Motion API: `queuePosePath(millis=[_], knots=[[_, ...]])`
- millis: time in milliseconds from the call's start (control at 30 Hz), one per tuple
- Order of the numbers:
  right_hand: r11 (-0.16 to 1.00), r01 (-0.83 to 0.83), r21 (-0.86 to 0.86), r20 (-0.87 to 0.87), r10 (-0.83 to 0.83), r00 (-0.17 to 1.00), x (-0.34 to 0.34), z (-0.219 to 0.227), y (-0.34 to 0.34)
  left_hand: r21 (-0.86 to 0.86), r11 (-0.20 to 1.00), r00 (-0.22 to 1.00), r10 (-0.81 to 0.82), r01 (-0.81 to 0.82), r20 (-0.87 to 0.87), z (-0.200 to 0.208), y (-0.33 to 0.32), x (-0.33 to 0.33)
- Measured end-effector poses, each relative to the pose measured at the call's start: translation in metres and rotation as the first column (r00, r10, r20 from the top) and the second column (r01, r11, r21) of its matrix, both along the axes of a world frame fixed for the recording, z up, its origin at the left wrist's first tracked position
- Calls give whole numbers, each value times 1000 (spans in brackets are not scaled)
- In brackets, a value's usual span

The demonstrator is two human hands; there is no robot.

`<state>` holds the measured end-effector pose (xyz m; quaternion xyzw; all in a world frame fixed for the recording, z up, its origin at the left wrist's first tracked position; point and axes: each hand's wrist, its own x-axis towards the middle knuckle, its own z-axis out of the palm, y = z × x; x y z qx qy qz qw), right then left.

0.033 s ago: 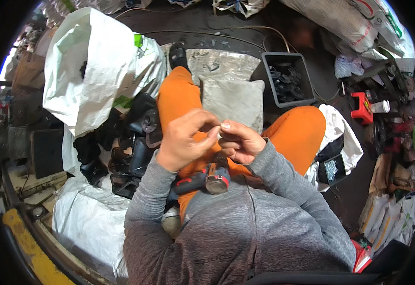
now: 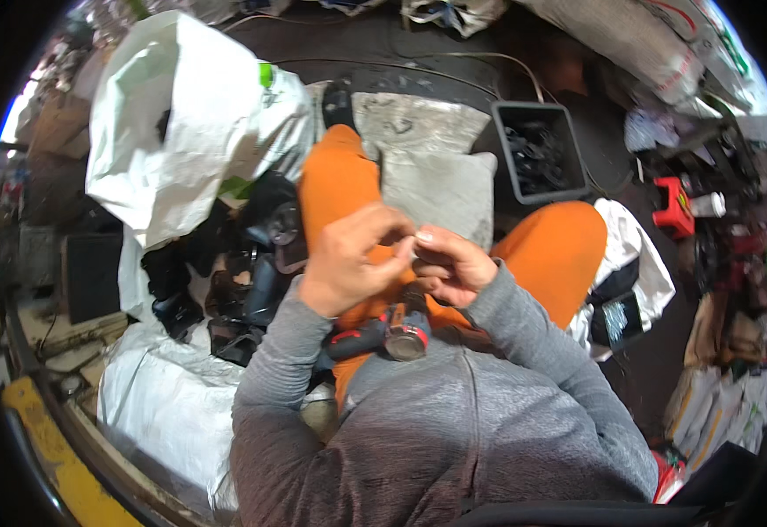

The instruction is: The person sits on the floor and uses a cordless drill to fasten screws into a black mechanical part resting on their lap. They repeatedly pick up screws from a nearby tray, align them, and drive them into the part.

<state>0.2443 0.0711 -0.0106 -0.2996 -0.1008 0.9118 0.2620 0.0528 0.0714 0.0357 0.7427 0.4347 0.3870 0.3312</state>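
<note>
My left hand (image 2: 357,257) and my right hand (image 2: 454,263) meet in front of my lap, fingertips touching. Thumb and forefinger are pinched on each. Whatever lies between the tips is too small to make out. Just below them a cordless drill (image 2: 407,338), black with red parts, rests on my lap. Beyond the hands, between my orange-clad legs, is a flat grey pad (image 2: 441,189).
A grey bin (image 2: 497,140) of black parts stands beyond my right knee. Beside that thigh sits a small dark tray (image 2: 636,309) with small metallic pieces. To the left are a tall white sack (image 2: 208,114) and glossy black parts (image 2: 265,285). A red object (image 2: 673,209) lies farther right.
The whole view has shifted slightly, so things appear a little to the right and lower. Both hands stay pinched together.
</note>
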Motion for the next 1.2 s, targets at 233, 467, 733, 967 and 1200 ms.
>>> queuePosePath(millis=[233, 467, 733, 967, 1200], knots=[[981, 192, 32, 102, -195, 976, 27, -25, 6, 234, 787, 810, 494, -571, 315, 73, 58, -101], [947, 319, -41, 159, -309, 938, 63, -57, 14, 233, 525, 291, 729, -819, -619, -46, 194, -359], [886, 461, -46, 240, -439, 866, 88, -62, 21, 280, 579, 62, 499, -765, -864, -190, 216, -176], [829, 559, -11, 273, -536, 799, 110, -79, 25, 115, 303, 93, 594, -946, -799, -87, 228, -260], [818, 570, 80, 265, -569, 779, 103, -49, 25, -72, 673, 244, 164, -736, -956, -127, 267, -407]])
